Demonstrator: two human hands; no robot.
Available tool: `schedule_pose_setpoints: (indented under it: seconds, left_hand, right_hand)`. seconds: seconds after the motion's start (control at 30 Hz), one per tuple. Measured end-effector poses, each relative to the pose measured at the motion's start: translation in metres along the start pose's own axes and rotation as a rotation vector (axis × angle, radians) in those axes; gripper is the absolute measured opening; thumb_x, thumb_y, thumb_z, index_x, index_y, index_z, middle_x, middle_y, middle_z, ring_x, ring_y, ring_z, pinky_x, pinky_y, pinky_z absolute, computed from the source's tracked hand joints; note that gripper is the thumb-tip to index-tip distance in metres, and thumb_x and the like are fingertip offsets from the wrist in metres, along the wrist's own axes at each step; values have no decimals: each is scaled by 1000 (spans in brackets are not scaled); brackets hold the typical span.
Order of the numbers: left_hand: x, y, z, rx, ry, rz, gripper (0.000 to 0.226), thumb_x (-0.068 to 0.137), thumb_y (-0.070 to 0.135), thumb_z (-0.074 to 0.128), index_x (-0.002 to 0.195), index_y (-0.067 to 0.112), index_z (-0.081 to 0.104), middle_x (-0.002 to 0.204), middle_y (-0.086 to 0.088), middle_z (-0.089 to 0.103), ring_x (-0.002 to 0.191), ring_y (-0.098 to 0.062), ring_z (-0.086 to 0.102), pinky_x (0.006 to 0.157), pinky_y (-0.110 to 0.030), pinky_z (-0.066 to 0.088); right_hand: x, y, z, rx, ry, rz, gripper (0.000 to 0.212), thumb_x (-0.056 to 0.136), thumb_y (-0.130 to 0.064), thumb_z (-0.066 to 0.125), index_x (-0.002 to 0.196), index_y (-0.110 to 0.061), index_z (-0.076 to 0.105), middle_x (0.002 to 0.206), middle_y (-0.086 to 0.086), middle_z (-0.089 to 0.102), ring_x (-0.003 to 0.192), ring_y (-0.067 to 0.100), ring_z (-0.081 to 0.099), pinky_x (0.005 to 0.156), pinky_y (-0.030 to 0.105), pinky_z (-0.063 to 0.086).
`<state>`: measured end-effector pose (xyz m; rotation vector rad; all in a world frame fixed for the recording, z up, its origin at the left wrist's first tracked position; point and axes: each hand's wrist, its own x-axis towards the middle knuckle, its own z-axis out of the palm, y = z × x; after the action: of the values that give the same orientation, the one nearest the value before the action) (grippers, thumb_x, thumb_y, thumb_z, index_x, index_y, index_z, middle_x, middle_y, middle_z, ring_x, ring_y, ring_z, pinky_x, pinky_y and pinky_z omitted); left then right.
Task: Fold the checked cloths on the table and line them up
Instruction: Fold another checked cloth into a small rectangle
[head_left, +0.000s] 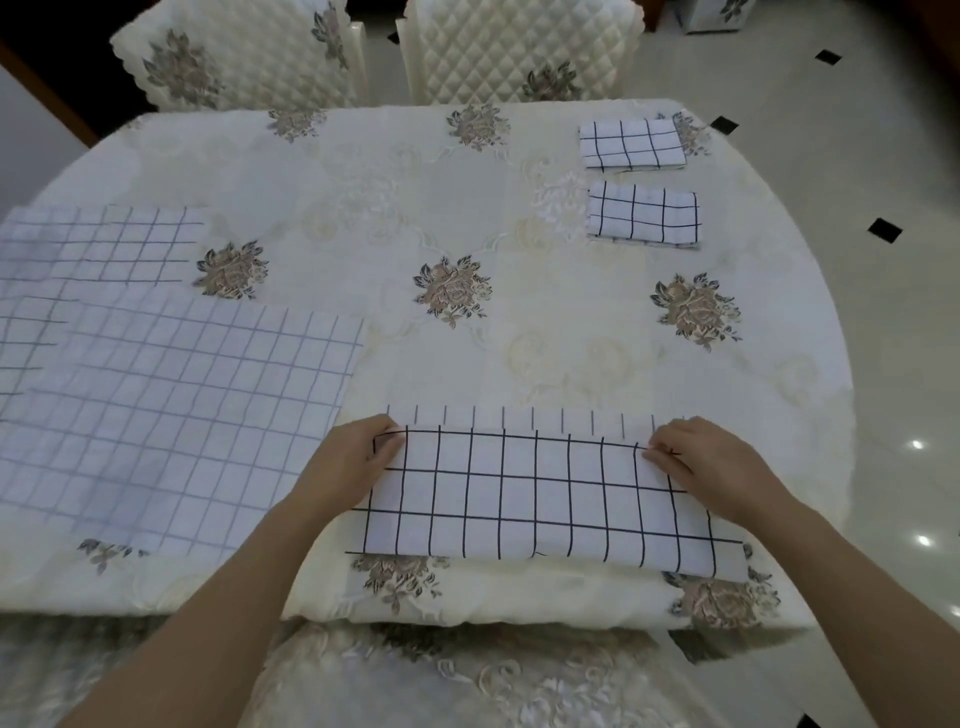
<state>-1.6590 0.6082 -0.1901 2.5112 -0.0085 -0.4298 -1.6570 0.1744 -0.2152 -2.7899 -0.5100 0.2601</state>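
Floral-clothed bench: near edge, left hand and right hand each pinch the half-folded checked cloth at its top corners; two folded cloths lie far right.

Two bare forearms are seen rising from the lower edge of the frame. No sleeve is worn on either visible forearm. The left hand and the right hand are left uncovered, gloves and rings being unseen.

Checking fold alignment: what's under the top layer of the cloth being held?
Under the folded-over layer a strip of the same cloth's lower layer shows past its far edge. The rest is covered.
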Motion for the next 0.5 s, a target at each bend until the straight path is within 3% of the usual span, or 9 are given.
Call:
schedule_pose_setpoints:
  seconds: [0.33,0.5]
  left_hand:
    - [39,-8,20,125,148,12,26,99,20,57,75,16,48,64,9,43,61,-3,41,53,-20,25]
    - [44,-13,34,160,284,55,19,95,17,63,81,14,52,71,0,48,68,-21,46,58,-30,29]
  right_hand:
    - [29,10,11,58,74,140,16,94,-41,60,85,-28,59,83,-12,53,70,13,55,54,33,49]
    - [30,14,16,25,156,137,18,92,-38,64,84,-23,62,81,-8,54,74,18,54,55,34,47]
